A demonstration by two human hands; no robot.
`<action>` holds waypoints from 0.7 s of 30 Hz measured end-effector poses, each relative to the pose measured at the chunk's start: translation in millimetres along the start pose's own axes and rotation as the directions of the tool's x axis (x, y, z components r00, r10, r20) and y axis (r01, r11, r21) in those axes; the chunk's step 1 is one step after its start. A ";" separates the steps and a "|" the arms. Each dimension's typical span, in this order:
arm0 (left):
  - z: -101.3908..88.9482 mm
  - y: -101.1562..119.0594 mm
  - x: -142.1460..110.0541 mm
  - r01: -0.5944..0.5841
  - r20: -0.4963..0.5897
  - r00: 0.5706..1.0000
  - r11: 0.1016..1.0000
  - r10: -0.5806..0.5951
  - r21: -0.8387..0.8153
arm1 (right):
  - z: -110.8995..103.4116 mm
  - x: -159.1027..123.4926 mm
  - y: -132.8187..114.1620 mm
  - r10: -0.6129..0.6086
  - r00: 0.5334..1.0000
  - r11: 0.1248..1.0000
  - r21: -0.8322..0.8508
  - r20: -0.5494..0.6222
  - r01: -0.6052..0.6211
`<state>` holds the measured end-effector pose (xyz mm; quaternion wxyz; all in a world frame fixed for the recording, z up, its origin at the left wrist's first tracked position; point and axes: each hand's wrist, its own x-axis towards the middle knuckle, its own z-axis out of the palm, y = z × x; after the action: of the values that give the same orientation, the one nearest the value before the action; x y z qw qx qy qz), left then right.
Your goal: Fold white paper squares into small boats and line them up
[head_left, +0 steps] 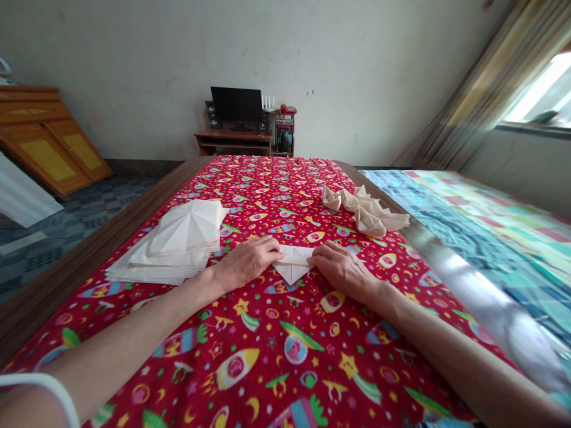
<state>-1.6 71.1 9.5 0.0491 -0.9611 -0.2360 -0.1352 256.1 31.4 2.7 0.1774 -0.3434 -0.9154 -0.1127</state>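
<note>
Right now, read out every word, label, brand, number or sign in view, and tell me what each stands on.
No text can be read.
Folded paper between left hand and right hand: no writing visible.
Paper stack: none visible.
Red cloth: printed pictures, no readable words.
Monitor: any marking is too small to read.

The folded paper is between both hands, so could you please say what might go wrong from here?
The folded paper could crease crookedly if the left hand and right hand press unevenly. The left forearm might nudge the nearby paper stack. The folded shapes near the table's right edge could get knocked off.
</note>
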 end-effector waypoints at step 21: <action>8.3 42.5 -5.0 0.086 0.130 0.989 0.993 -0.075 -0.080 | -4.7 -22.5 -21.3 0.070 0.975 0.993 0.082 0.213 -0.089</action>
<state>15.9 32.7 -1.1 -0.0126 -0.9586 -0.2712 -0.0856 258.8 0.9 -3.9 0.0999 -0.3813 -0.9187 -0.0269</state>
